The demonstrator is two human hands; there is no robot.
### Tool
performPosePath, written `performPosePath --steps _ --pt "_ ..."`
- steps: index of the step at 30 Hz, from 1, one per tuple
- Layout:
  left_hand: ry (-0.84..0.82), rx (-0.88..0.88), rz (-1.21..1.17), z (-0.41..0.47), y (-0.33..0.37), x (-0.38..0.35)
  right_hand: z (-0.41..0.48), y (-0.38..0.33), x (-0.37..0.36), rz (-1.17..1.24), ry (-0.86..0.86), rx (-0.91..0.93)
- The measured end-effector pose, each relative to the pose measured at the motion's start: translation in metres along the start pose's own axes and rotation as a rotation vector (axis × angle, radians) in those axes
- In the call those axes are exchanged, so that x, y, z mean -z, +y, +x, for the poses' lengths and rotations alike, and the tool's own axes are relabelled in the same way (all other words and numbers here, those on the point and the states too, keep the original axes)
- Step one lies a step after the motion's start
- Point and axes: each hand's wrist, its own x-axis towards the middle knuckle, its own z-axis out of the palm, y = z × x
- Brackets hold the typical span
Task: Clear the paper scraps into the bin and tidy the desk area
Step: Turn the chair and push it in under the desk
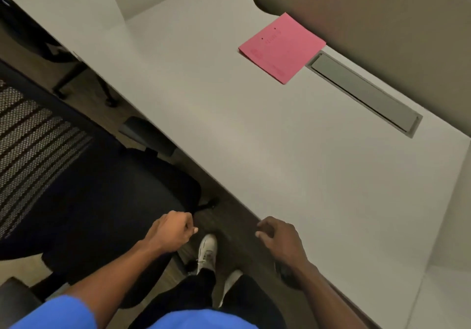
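A pink paper (281,48) is lying flat on the desk (254,137), far forward and slightly to the right of both hands, just beside the grey cable cover (364,94) at the back edge. Its longer side is being seen running diagonally, toward the far wall. The right hand (279,238) is being held loosely curled at the desk's near edge, empty, and is judged the nearer one. The left hand (170,232) is being held half-closed over the floor beside the black chair (89,176); nothing is seen in it. No bin is being shown.
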Motion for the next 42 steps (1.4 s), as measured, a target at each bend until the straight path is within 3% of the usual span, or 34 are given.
performPosePath --steps 7,22,32,42 --pt "-0.073 0.107 0.014 -0.046 -0.009 -0.051 -0.036 0.039 -0.023 -0.04 -0.087 0.072" --pt "0.077 0.359 -0.185 -0.179 -0.032 -0.135 -0.094 0.08 -0.09 -0.146 -0.342 0.189" --pt "0.13 0.461 -0.233 -0.231 -0.091 -0.134 -0.102 0.032 -0.139 -0.232 -0.394 0.257" --pt "0.188 0.434 -0.211 -0.268 -0.205 -0.085 -0.106 -0.082 -0.223 -0.255 -0.371 0.234"
